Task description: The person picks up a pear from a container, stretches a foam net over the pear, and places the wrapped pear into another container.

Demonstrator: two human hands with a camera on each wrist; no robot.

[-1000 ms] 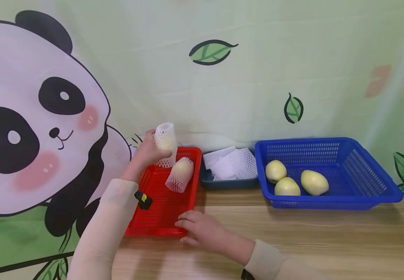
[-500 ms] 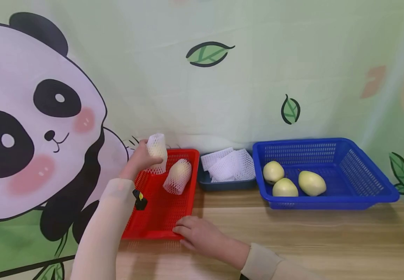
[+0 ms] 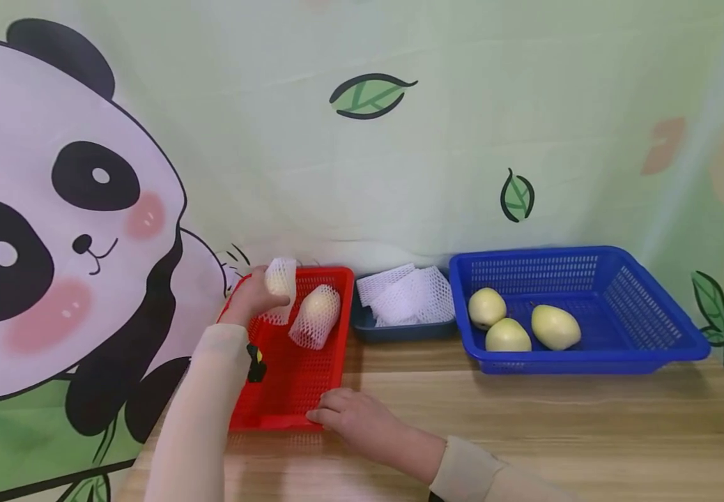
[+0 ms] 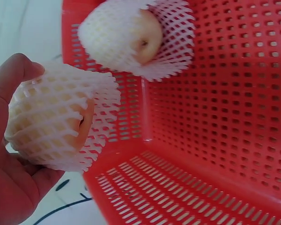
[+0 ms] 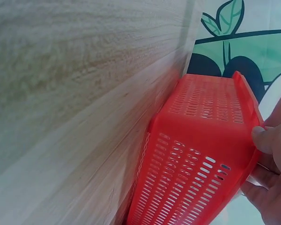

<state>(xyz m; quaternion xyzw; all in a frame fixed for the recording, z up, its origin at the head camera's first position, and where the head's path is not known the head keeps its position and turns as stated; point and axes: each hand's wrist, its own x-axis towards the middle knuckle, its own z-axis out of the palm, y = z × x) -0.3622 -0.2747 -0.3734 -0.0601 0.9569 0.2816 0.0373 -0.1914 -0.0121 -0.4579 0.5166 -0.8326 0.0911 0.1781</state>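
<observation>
My left hand (image 3: 250, 298) grips a pear in a white foam net sleeve (image 3: 281, 282) over the back left of the red basket (image 3: 295, 373). In the left wrist view, thumb and fingers wrap the netted pear (image 4: 51, 119), and its bare end shows in the sleeve's opening. A second netted pear (image 3: 316, 317) lies inside the basket, to the right of the held one. My right hand (image 3: 364, 424) holds the basket's near right corner. In the right wrist view its thumb (image 5: 261, 138) presses the outside of the rim, with fingers over the other side.
Right of the red basket stands a small dark blue tray (image 3: 405, 332) with several white foam nets (image 3: 408, 296). Farther right is a large blue basket (image 3: 625, 307) holding three bare pears (image 3: 556, 328). A printed cloth (image 3: 462, 139) hangs behind the wooden table (image 3: 525, 432).
My left hand has lowered the netted pear from above the back rim into the red basket's back left. My right hand has settled onto the basket's near corner.
</observation>
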